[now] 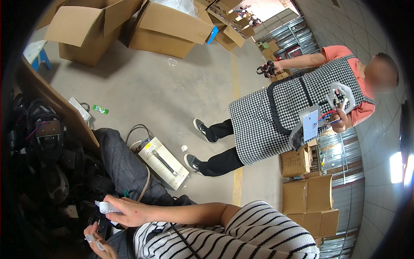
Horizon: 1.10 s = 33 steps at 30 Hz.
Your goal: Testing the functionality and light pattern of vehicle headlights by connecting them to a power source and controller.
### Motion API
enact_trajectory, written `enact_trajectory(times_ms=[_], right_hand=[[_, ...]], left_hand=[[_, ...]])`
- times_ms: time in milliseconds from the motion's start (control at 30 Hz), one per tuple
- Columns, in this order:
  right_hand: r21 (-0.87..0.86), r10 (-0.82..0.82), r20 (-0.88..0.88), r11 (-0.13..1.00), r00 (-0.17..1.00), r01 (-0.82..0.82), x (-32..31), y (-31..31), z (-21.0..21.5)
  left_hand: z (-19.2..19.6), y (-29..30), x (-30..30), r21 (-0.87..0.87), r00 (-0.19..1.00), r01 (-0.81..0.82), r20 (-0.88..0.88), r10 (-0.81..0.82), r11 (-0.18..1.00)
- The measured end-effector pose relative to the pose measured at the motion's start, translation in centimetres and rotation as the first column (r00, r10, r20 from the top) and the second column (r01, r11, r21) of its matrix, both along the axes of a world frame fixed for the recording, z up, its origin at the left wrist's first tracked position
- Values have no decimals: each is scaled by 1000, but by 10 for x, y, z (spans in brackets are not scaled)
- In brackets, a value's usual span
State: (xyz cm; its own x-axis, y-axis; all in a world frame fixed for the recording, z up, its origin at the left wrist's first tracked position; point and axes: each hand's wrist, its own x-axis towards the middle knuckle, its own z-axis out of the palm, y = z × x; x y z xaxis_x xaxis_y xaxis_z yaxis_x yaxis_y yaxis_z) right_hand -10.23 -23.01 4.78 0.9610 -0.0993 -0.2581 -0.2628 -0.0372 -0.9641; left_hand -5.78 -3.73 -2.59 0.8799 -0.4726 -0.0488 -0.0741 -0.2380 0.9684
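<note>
My right hand (pixel 125 211) reaches across my lap from the striped sleeve and is closed on a small white plastic part (pixel 105 207). Just below it, at the bottom edge, my left hand (pixel 98 247) pinches another small white piece (pixel 90 238), with a thin black part (pixel 102 226) rising from it; what that black part is cannot be made out. Both hands hover over my grey-trousered knee (pixel 125 166), next to a cardboard box full of black parts (pixel 43 151) on my left.
A person in a checked apron (pixel 276 116) stands ahead on the concrete floor, holding a black item (pixel 267 68) and a white wired device (pixel 338 97). A flat white box with a black rod (pixel 164 162) lies by my leg. Cardboard boxes (pixel 164 28) stand behind and at right (pixel 308 198).
</note>
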Motion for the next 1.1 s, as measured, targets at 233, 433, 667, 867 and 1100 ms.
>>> enact_trajectory(times_ms=[233,433,667,867,1100], right_hand=[[14,14,-43,1000,999,-13,0,3,-10],[-29,18,-26,999,999,-19,1,4,-9],[14,31,-56,999,998,-31,2,3,-3],[17,19,-44,1000,999,-18,-1,3,-5],[3,19,-43,1000,999,-19,0,2,-6]], left_hand=[[18,-9,3,48,947,-226,-222,231,973],[19,-7,8,-153,870,-364,-408,276,919],[13,0,10,-255,793,-477,-538,286,841],[18,-5,8,-297,762,-546,-565,317,783],[34,-1,11,-437,785,-472,-603,140,766]])
